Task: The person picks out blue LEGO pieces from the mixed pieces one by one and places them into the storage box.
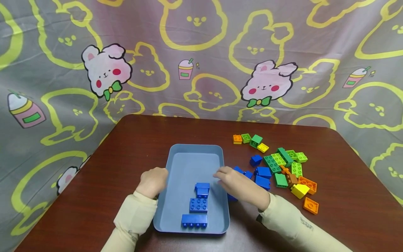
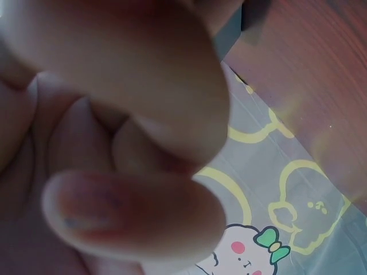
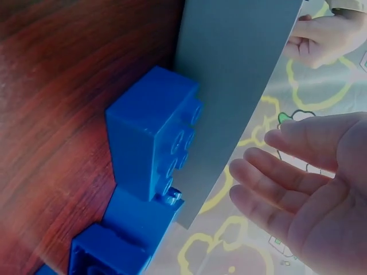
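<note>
Inside the blue-grey tray (image 1: 189, 175) sit blue toy bricks in a column: one short blue brick (image 1: 202, 190), a studded blue brick (image 1: 198, 205) and a long blue brick (image 1: 194, 221) with its studs facing the near side. My right hand (image 1: 237, 183) reaches over the tray's right rim, fingers loosely extended and nothing held. Below it, outside the tray wall, a blue brick (image 3: 146, 132) stands among others in the right wrist view. At the tray's left rim is my left hand (image 1: 152, 182), fingers curled in, with no object showing in the palm.
To the right of the tray lie more blue bricks (image 1: 262, 172), green bricks (image 1: 272, 163), orange bricks (image 1: 311, 205) and a yellow brick (image 1: 300, 191). A small group with a green brick (image 1: 256, 140) lies farther back. Patterned cloth (image 1: 201, 63) hangs behind the brown table (image 1: 135, 140).
</note>
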Available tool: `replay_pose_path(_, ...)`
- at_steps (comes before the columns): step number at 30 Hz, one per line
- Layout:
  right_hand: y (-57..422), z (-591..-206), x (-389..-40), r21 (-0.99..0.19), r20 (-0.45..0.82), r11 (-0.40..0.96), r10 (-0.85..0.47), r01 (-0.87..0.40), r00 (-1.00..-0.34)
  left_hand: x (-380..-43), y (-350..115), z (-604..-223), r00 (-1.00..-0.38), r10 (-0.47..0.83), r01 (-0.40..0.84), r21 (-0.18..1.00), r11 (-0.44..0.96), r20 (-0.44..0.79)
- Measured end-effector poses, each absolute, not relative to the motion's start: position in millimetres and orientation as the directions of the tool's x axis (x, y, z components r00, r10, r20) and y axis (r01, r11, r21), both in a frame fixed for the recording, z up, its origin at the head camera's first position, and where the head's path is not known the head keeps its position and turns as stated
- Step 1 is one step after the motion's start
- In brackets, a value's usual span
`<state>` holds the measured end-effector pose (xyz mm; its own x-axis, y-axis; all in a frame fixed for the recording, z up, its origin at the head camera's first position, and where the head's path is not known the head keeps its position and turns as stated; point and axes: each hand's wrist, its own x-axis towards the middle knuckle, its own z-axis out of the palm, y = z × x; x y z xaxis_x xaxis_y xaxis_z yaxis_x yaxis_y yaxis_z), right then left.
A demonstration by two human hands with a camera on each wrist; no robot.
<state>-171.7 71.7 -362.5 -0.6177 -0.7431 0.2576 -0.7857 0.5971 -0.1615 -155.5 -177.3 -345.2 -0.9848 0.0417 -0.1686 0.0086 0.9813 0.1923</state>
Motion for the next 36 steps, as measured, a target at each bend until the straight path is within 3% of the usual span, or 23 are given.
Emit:
replay_pose_path(15, 86.6, -365.6, -167.5, -0.155, 0.270, 0.642, -0.704, -0.751, -0.657, -154.1, -176.8, -345.2, -0.985, 0.040, 0.006, 0.202, 0.979, -0.165)
replay_pose_path(36, 99.1, -366.7, -164.7, -0.209, 0.092, 0.668, -0.714, -0.715, -0.694, -152.5, -176.7, -344.8, -0.984, 0.050, 0.014, 0.210, 0.977, -0.168)
